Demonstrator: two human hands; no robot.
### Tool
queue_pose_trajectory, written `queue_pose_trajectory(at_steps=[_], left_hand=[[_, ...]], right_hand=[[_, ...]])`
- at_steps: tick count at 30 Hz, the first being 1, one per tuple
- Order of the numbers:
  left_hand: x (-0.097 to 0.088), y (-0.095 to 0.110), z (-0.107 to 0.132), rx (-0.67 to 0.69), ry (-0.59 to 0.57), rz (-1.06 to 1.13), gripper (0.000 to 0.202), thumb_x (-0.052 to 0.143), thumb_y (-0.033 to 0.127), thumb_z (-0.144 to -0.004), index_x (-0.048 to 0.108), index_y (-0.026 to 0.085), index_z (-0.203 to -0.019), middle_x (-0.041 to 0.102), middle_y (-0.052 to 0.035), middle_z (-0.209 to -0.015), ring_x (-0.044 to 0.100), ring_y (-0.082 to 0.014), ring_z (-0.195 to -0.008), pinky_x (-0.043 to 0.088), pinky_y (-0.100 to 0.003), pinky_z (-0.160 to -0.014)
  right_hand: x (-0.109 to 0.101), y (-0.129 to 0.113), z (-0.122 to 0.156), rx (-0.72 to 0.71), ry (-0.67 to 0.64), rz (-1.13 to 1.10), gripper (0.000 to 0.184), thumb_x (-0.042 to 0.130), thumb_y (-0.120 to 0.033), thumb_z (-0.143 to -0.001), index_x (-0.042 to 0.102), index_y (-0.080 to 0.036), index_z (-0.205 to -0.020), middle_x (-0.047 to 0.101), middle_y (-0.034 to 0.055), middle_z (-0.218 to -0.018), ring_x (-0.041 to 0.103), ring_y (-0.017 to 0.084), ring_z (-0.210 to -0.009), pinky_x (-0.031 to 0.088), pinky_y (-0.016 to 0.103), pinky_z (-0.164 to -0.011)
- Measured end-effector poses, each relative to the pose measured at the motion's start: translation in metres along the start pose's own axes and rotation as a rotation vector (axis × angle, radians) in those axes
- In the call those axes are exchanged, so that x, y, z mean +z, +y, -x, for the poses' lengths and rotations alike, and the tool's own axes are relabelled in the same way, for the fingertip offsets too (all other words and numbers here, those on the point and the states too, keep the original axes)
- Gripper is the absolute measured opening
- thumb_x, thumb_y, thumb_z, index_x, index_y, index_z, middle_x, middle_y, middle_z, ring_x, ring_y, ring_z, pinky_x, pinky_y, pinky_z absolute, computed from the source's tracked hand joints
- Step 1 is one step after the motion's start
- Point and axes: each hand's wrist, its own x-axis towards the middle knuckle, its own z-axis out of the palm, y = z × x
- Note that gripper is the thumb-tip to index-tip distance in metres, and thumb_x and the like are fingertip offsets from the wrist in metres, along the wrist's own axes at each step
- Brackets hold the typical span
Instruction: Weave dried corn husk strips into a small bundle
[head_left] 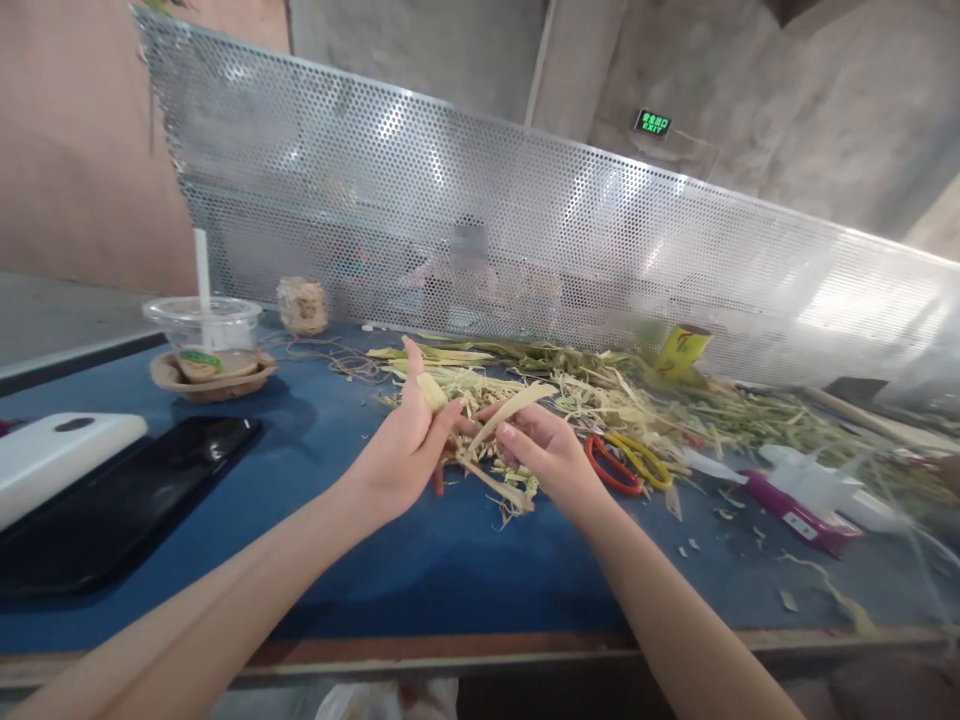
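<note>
Above the blue table, my left hand (409, 445) is closed around pale dried plant leaves, one finger pointing up. A pale yellow folded piece (432, 392) shows between its fingers. My right hand (547, 450), closed in a pinch, holds a long pale leaf strip (519, 402) that slants down toward my left hand. Below both hands a frayed stalk-like end (510, 492) of the dried leaf sticks out to the right. The fingers partly hide where strip and bundle meet. Behind them lies a heap of shredded dried leaves (585, 400).
Red-and-yellow scissor handles (616, 470) lie right of my right hand, near a purple-and-white glue gun (799, 512). A yellow packet (682, 352) stands behind. Leftward are a lidded cup (202, 325), a black phone (135, 500) and a white device (67, 455). A perforated metal screen (487, 180) backs the table.
</note>
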Motion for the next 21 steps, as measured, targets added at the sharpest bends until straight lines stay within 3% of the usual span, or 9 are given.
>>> queue_pose_trajectory(at_steps=[3,6,10,13,18,21], left_hand=[[-0.001,0.004,0.002,-0.072,0.017,-0.058,0.089,0.037,0.036,-0.091,-0.043,0.023,-0.127,0.068,-0.0123,-0.105,0.048,-0.0081,-0.033,0.045,-0.025,-0.037],[0.001,0.011,0.005,-0.019,0.037,-0.132,0.084,0.032,0.033,-0.093,-0.043,0.023,-0.127,0.063,-0.0141,-0.117,0.047,-0.0069,-0.034,0.046,-0.025,-0.042],[0.002,0.013,0.008,0.015,-0.008,-0.249,0.080,0.030,0.031,-0.093,-0.039,0.020,-0.131,0.068,-0.0136,-0.107,0.045,-0.0084,-0.035,0.041,-0.024,-0.040],[0.001,0.011,0.007,0.027,-0.027,-0.344,0.078,0.029,0.032,-0.092,-0.035,0.015,-0.133,0.071,-0.0147,-0.094,0.045,-0.0096,-0.035,0.036,-0.023,-0.039],[-0.001,0.010,0.004,0.045,0.038,-0.625,0.080,0.029,0.038,-0.090,-0.027,0.000,-0.134,0.063,-0.0056,-0.054,0.041,-0.0121,-0.032,0.027,-0.023,-0.037],[-0.001,0.010,0.005,0.109,0.018,-0.628,0.076,0.026,0.034,-0.091,-0.027,0.001,-0.135,0.068,-0.0107,-0.066,0.048,-0.0146,-0.039,0.035,-0.025,-0.042]], right_hand=[[0.006,0.003,0.001,0.024,0.038,0.061,0.025,0.067,-0.036,-0.067,0.057,-0.018,-0.080,0.050,-0.0005,-0.069,0.049,0.012,-0.063,0.041,0.025,-0.056],[0.014,0.006,0.001,0.065,-0.026,0.012,0.030,0.071,-0.033,-0.063,0.055,-0.019,-0.084,0.053,-0.0006,-0.073,0.050,0.011,-0.064,0.043,0.025,-0.058],[0.022,0.008,0.000,0.132,-0.146,-0.169,0.033,0.072,-0.033,-0.061,0.058,-0.018,-0.088,0.055,-0.0026,-0.066,0.050,0.009,-0.056,0.041,0.024,-0.053],[0.023,0.010,0.001,0.141,-0.151,-0.201,0.026,0.070,-0.038,-0.063,0.061,-0.017,-0.075,0.056,-0.0018,-0.061,0.048,0.008,-0.048,0.038,0.022,-0.046],[0.022,0.011,0.004,0.149,-0.100,-0.106,0.022,0.067,-0.037,-0.068,0.059,-0.017,-0.073,0.051,-0.0047,-0.053,0.040,0.004,-0.035,0.031,0.020,-0.036],[0.022,0.012,0.004,0.136,-0.075,-0.070,0.022,0.065,-0.038,-0.071,0.059,-0.017,-0.072,0.050,-0.0048,-0.051,0.043,0.005,-0.036,0.032,0.019,-0.036]])
